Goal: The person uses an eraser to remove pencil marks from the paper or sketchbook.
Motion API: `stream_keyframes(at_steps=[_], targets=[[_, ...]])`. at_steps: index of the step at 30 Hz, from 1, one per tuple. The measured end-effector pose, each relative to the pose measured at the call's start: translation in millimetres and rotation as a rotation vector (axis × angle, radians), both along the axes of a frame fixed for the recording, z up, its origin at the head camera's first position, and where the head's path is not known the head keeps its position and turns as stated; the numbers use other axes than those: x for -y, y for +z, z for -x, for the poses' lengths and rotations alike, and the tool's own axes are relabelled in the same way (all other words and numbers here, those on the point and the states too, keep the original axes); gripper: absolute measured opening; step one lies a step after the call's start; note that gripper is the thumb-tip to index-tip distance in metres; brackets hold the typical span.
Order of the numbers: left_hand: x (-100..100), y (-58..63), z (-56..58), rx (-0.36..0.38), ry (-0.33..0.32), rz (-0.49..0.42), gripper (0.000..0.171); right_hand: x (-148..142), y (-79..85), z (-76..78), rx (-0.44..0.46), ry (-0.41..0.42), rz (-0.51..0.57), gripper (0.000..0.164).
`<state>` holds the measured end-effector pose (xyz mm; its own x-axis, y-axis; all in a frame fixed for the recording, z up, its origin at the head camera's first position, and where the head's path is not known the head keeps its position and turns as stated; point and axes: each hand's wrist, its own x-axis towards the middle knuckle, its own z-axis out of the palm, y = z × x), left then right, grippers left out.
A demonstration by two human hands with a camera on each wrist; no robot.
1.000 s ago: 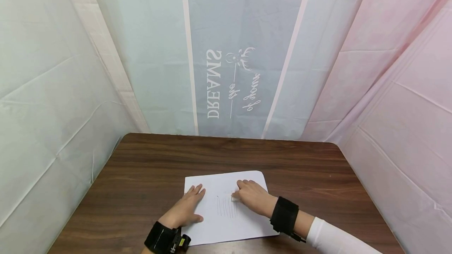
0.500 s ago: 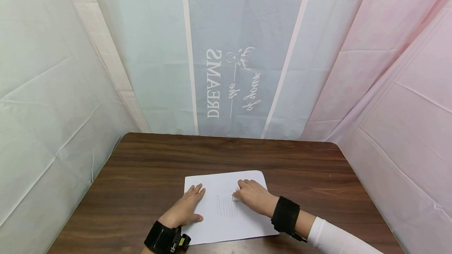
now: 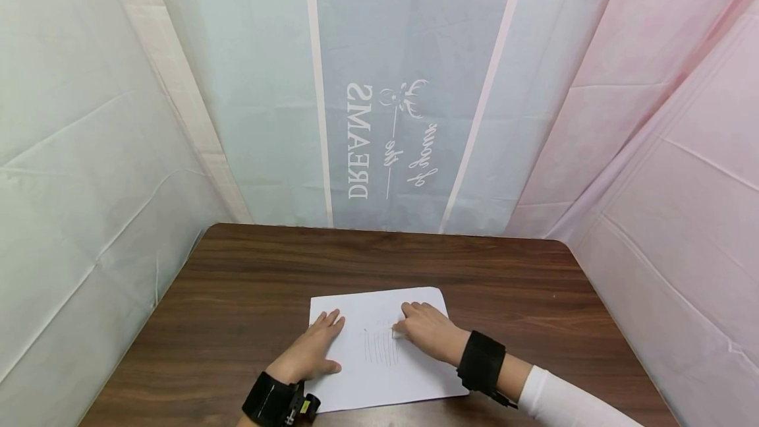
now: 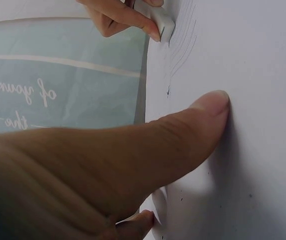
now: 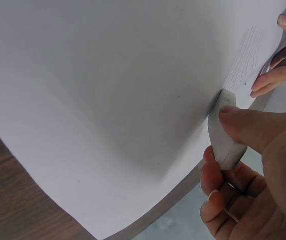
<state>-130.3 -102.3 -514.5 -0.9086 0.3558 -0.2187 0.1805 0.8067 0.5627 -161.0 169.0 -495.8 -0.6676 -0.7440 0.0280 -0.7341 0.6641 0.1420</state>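
Note:
A white sheet of paper [image 3: 409,374] lies on the wooden table, with several thin pencil lines [image 3: 380,348] drawn near its middle. My right hand [image 3: 429,333] pinches a white eraser [image 5: 226,135] between thumb and fingers. In the right wrist view the eraser's end touches the paper at the edge of the lines. My left hand [image 3: 311,348] rests on the sheet's left side, fingers spread and thumb pointing toward the lines. Small dark crumbs or specks dot the paper near the left thumb [image 4: 203,120] in the left wrist view.
The brown wooden table [image 3: 237,295] surrounds the sheet. Behind it hangs a pale blue cloth [image 3: 409,31] with mirrored lettering. White cloth [image 3: 89,183] hangs on the left and pink cloth [image 3: 670,150] on the right. Black bands [image 3: 481,362] wrap both wrists.
My right hand has shifted very slightly to the right over the paper, still pinching the eraser. The left hand and the sheet have stayed in place.

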Motion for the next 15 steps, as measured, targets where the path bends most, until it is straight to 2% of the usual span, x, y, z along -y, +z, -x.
stream_keyframes(at_steps=[15], targets=[[0.1,-1.3,0.6,0.008,-0.001,-0.006,0.086,-3.3,-1.3,-0.1,0.006,-0.011,0.001,0.017]])
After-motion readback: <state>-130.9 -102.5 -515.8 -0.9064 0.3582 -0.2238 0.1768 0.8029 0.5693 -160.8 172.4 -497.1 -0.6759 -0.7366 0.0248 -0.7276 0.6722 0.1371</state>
